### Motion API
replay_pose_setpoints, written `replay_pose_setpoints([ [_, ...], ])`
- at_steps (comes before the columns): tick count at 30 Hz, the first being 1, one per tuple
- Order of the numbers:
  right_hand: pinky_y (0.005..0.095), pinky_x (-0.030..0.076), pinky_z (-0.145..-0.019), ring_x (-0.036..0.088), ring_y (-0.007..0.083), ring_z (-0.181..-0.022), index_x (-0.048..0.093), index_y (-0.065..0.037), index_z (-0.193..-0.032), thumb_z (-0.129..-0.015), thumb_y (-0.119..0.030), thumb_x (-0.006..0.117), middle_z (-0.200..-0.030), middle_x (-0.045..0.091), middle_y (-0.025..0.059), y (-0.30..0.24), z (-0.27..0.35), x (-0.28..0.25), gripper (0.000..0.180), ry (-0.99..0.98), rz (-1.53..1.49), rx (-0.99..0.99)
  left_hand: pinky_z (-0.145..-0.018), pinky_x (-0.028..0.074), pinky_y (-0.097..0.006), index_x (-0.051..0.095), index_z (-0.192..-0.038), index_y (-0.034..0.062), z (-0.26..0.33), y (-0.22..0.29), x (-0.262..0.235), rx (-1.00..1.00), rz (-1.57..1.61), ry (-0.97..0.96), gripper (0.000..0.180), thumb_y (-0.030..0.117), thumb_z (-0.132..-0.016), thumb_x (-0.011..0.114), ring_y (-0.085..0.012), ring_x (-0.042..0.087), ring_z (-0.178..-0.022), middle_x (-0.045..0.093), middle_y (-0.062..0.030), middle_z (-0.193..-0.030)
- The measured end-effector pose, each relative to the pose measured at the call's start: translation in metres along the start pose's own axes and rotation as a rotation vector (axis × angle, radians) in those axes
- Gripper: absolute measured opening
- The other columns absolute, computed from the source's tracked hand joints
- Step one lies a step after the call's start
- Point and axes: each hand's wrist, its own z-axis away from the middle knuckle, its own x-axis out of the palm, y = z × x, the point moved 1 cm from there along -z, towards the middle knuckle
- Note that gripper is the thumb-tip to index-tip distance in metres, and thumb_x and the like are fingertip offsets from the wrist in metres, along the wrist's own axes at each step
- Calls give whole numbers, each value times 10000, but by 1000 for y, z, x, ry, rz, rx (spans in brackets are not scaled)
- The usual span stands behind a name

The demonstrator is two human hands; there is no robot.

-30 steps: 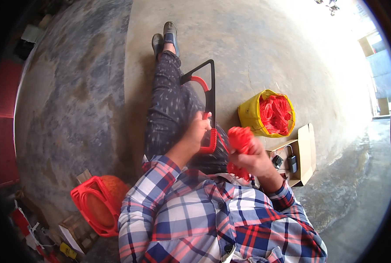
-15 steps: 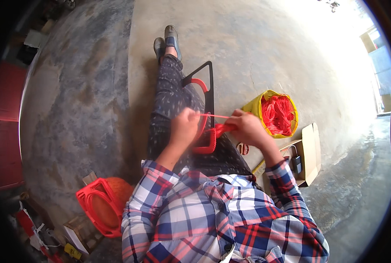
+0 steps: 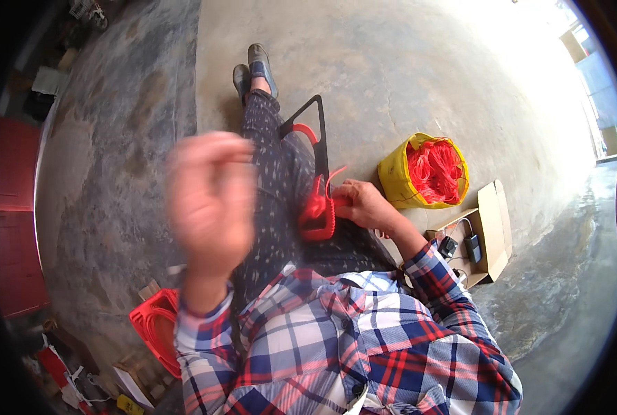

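Centre-left, the left grip is blurred, its fingers indistinct. Near centre, the right grip hides whatever its fingertips touch. Lower left, a sleeve covers part of a red object; the bottom edge crops the shirt.

1. Frame, centre: black above, red in its lower part.
2. Cord, centre, curling by the frame: light red.
3. Bucket, right of centre: yellow; strands within, bright red.
4. Box, right: light brown; device inside, black.
5. Shirt, lower centre: plaid of navy, red and white.
6. Trousers, centre: dark, scattered with small pale marks.
7. Shoes, upper centre: greyish, with darker blue.
8. Panel, left edge: deep red.
9. Floor: mottled dark grey at left, paler beige-grey at upper centre.
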Motion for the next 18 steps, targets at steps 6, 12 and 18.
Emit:
replay_pose_setpoints([
  [6,415,487,-792,604,357,-891,656,-18,-960,-753,-151,668,-941,617,188,-10,-9,7,247,14,-23,-46,-958,413,-409,547,-1154,-16,108,-69,80,-236,-248,-491,445,125,-754,682,-360,526,-1088,538,-208,-1201],
  [12,427,489,-783,601,361,-888,654,-23,-948,-752,-121,646,-933,616,182,-9,-7,6,219,75,77,-156,-809,450,-411,583,-853,19,100,-71,112,-463,-219,-420,189,131,-757,702,-315,562,-868,586,-138,-903],
  [18,399,498,-811,606,342,-897,650,-8,-983,-763,-158,686,-940,610,165,-3,-1,9,269,73,-77,-49,-563,418,-271,524,-797,63,98,-68,115,-937,586,-37,140,99,-901,610,-162,503,-596,508,-27,-708],
])
